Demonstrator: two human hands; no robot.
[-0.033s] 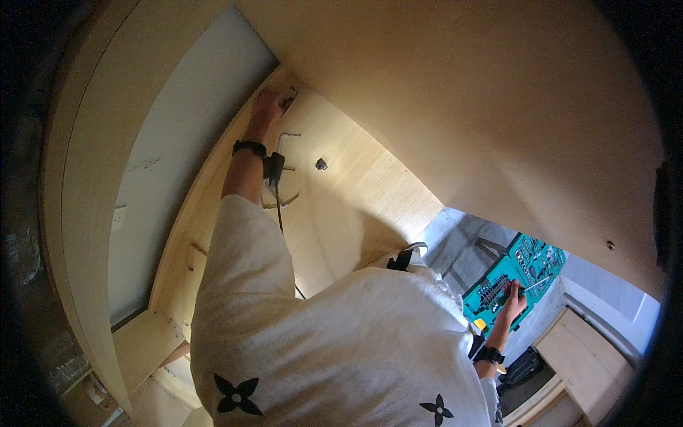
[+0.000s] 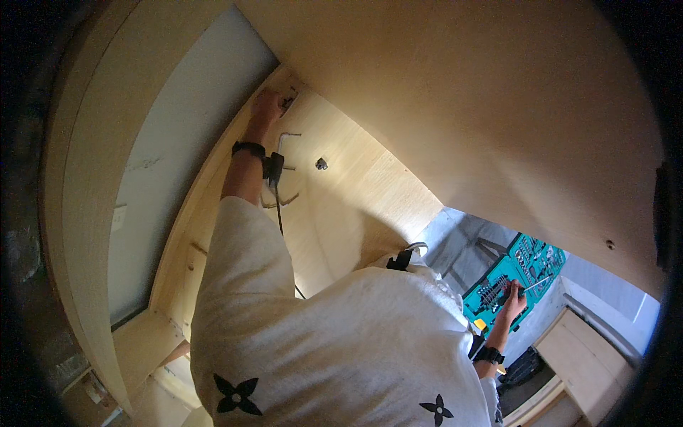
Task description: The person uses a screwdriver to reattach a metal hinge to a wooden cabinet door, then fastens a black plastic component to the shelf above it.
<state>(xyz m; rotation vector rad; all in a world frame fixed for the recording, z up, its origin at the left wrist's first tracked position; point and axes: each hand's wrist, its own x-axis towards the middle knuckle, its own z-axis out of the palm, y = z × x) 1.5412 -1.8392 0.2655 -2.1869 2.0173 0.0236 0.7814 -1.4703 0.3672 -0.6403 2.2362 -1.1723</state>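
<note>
Board (image 2: 356,192): centre. On it: hardware pieces (image 2: 290,102) at the far end, left grip (image 2: 267,107) just beside them; bent rod (image 2: 290,134) nearer, right of the left wrist; small fitting (image 2: 321,164) farther right. Left of board: wall (image 2: 171,142), bearing socket (image 2: 119,218). Right of board: large panel (image 2: 484,99). Below panel's lower edge, at right: tool case (image 2: 502,267); before it, right grip (image 2: 514,304) around screwdriver (image 2: 535,286). Lower right: cabinet (image 2: 587,352).
</note>
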